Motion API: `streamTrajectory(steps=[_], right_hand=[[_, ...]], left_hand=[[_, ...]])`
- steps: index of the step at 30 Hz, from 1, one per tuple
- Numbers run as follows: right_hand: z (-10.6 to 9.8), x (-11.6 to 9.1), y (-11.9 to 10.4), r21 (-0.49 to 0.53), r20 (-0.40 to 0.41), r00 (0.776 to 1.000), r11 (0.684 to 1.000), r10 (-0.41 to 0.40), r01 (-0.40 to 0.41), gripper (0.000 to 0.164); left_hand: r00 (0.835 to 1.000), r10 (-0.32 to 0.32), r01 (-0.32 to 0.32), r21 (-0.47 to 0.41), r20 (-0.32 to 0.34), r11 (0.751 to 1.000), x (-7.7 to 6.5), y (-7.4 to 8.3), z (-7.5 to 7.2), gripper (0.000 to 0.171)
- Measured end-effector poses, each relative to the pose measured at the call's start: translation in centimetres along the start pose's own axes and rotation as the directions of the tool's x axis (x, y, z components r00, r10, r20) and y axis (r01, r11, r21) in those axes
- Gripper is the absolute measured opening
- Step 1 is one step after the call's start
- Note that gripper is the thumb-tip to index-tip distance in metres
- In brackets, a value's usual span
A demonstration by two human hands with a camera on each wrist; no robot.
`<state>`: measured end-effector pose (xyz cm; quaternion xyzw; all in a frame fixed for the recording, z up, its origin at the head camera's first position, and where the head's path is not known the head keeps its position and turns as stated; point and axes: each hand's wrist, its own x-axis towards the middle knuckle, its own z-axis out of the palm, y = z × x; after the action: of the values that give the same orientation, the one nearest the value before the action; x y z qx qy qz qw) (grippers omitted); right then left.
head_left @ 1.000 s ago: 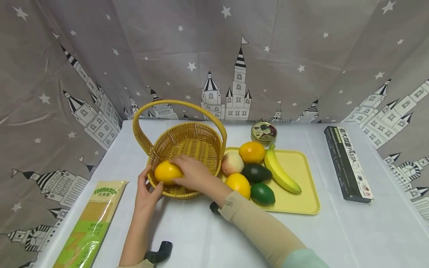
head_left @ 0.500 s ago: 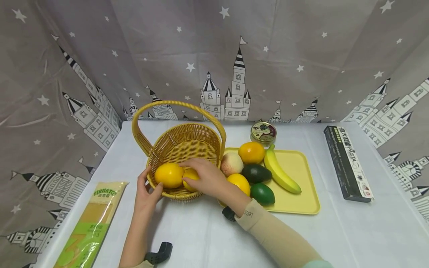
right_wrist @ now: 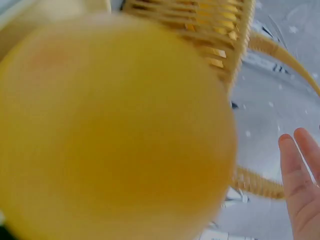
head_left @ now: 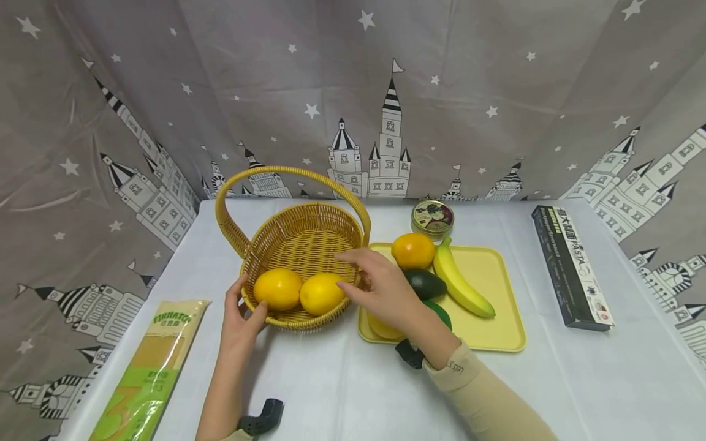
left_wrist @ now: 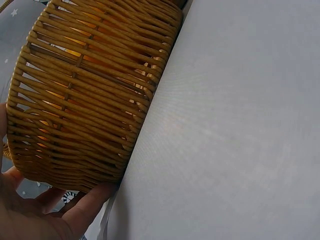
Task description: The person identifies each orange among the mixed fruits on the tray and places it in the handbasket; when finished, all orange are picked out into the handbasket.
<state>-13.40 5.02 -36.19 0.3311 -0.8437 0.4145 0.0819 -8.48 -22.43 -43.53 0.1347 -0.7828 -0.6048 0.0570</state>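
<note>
A woven yellow basket (head_left: 303, 236) with an arched handle stands on the white table and holds two yellow lemons (head_left: 277, 288) (head_left: 322, 293) side by side at its near edge. My left hand (head_left: 245, 306) grips the basket's near-left wall, with the thumb at the rim and the fingers (left_wrist: 75, 215) under its base (left_wrist: 90, 85). My right hand (head_left: 364, 275) hovers empty with relaxed fingers between the basket's right rim and the tray. In the right wrist view a blurred yellow fruit (right_wrist: 110, 130) fills the frame below those fingers (right_wrist: 300, 175).
A yellow tray (head_left: 496, 312) right of the basket carries an orange (head_left: 413, 250), a banana (head_left: 458, 282), an avocado (head_left: 427, 283), a green fruit (head_left: 444, 312) and a part-hidden yellow fruit (head_left: 380, 327). A round tin (head_left: 432, 217), a black pasta box (head_left: 570, 266) and a noodle packet (head_left: 149, 367) lie around.
My right hand set a second lemon beside the first in the basket, let go and drew back right towards the tray. The left hand stayed on the basket.
</note>
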Motion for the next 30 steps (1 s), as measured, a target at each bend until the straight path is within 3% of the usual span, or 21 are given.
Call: streamTrajectory(steps=[4,10,20,30], right_hand=[[-1.1,-1.1,0.6,-0.029,-0.033,0.997,0.997,0.066,-0.067,0.046],[-1.5,-2.8,1.6,-0.185,0.049,0.97,0.957,0.237,-0.225,0.052],[-0.7,-4.2,2.5,-0.398,0.122,0.939,0.883,0.321,-0.25,0.055],[-0.5,-4.8,2.3,-0.453,0.177,0.922,0.861,0.343,-0.233,0.065]], left_hand=[[1.0,-0.006,0.006,-0.003,-0.003,1.0,0.0,0.0,0.1,0.071],[1.0,-0.01,0.01,-0.008,-0.006,1.0,0.1,0.0,0.1,0.072],[1.0,-0.007,0.007,-0.009,-0.014,1.0,0.1,-0.2,0.1,0.072],[1.0,-0.016,0.017,0.011,-0.021,1.0,0.1,0.1,0.2,0.071]])
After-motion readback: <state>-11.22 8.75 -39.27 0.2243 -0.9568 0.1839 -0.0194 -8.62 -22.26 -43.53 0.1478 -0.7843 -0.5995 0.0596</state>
